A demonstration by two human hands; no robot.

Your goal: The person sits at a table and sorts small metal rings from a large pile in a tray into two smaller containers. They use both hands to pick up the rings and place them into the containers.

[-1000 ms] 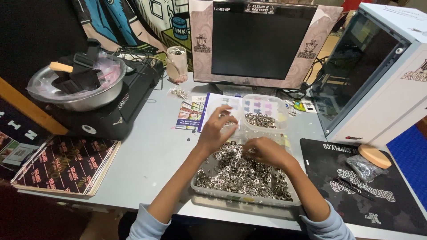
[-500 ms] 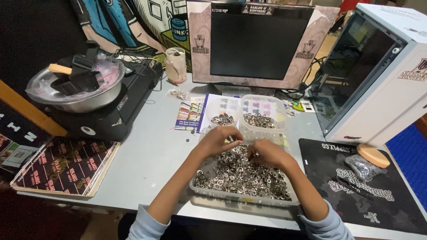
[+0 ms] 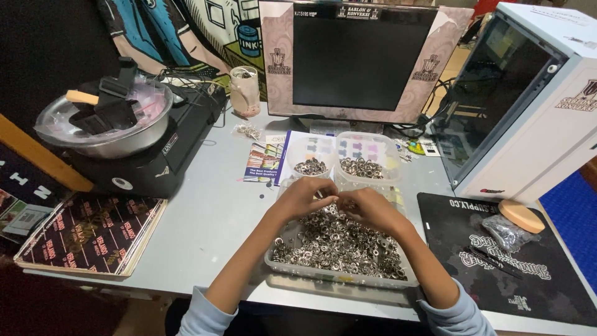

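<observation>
Low in the frame's centre, a clear tray [image 3: 273, 264] of small metal rings [image 3: 339, 246] sits on the counter [image 3: 205, 224]. Above its far end, the left hand [image 3: 305, 198] and right hand [image 3: 367, 208] meet, fingertips pinching rings. Beyond stand two tubs [image 3: 345, 163], then a dark monitor [image 3: 360, 56].

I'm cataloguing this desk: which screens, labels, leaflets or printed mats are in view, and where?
Monitor: back centre, dark screen, pale patterned frame.
Leaflet: under the small tubs, multicoloured.
Black mat: right, white lettering.
Printed sheets: left edge, dark with red pattern.
White case: right, small emblem label.
</observation>
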